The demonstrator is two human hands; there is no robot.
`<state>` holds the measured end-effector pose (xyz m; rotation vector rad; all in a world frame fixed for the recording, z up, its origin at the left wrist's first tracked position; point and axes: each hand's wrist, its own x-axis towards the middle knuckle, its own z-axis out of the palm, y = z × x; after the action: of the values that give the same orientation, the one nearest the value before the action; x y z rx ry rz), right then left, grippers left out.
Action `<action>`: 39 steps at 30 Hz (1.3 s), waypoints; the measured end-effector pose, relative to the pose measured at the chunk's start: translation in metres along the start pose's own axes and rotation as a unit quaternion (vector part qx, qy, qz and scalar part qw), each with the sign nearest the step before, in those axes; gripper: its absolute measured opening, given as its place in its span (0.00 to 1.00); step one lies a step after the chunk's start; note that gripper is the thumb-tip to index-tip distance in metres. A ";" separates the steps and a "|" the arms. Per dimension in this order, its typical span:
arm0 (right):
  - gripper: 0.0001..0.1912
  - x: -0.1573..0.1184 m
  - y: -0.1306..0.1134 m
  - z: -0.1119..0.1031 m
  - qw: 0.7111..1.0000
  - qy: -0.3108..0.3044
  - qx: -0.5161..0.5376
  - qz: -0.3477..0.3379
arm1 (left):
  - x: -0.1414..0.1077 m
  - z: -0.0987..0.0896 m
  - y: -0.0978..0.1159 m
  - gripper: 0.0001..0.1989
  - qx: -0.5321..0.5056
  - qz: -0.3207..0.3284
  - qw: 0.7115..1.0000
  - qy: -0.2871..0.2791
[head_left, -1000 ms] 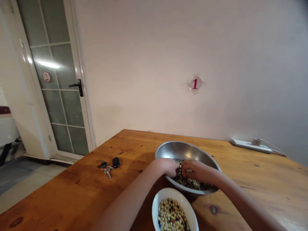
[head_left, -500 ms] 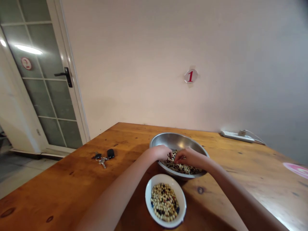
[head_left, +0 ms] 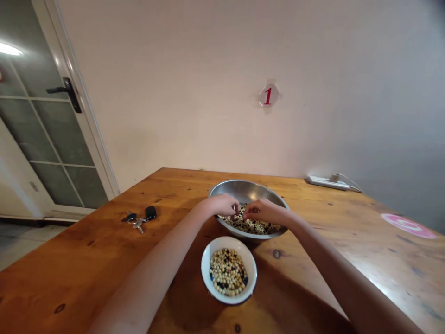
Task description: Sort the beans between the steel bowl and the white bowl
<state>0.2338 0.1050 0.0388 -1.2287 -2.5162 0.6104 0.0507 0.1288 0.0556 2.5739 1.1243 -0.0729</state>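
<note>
While curled over the far side of a stainless steel bowl (head_left: pixel 244 189), left hand (head_left: pixel 224 205) and right hand (head_left: pixel 260 211) nearly touching, fingers (head_left: pixel 247 214) bent and half closed; any bean held between them too small to tell. Directly beneath both hands, mixed beans (head_left: pixel 252 226) inside that bowl. Nearer the body, below the grip, a white dish (head_left: pixel 206 273) with pale and dark beans (head_left: pixel 227 272). Well left of the left hand, car keys (head_left: pixel 139 218) on the wooden tabletop (head_left: pixel 299 287). Long stretch of wood right of the right hand, up to a power strip (head_left: pixel 327 183) at the far edge.
</note>
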 end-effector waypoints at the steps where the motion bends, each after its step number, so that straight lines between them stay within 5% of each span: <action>1: 0.10 0.000 -0.001 0.000 1.000 -0.002 -0.003 0.001 | 0.001 0.000 -0.001 0.15 0.014 0.007 1.000 0.011; 9: 0.10 -0.001 -0.001 -0.001 1.000 0.022 -0.016 0.014 | 0.005 0.000 -0.007 0.15 -0.016 0.044 0.998 0.040; 14: 0.08 -0.004 -0.002 -0.006 0.985 0.047 0.166 0.020 | 0.002 -0.006 -0.009 0.13 -0.107 0.104 0.984 0.099; 22: 0.07 -0.024 -0.036 -0.042 0.891 0.214 0.385 -0.105 | -0.028 -0.034 0.015 0.09 -0.343 0.229 0.884 0.217; 30: 0.09 -0.070 -0.097 -0.063 0.908 0.257 0.257 -0.209 | -0.078 -0.050 0.065 0.06 -0.291 0.347 0.831 0.322; 39: 0.10 -0.094 -0.133 -0.060 0.925 0.297 0.099 -0.217 | -0.090 -0.048 0.072 0.13 -0.238 0.353 0.805 0.414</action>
<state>0.2250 -0.0279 0.1503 -0.6181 -2.0427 0.3071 0.0368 0.0355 0.1367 2.3496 0.2052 1.4181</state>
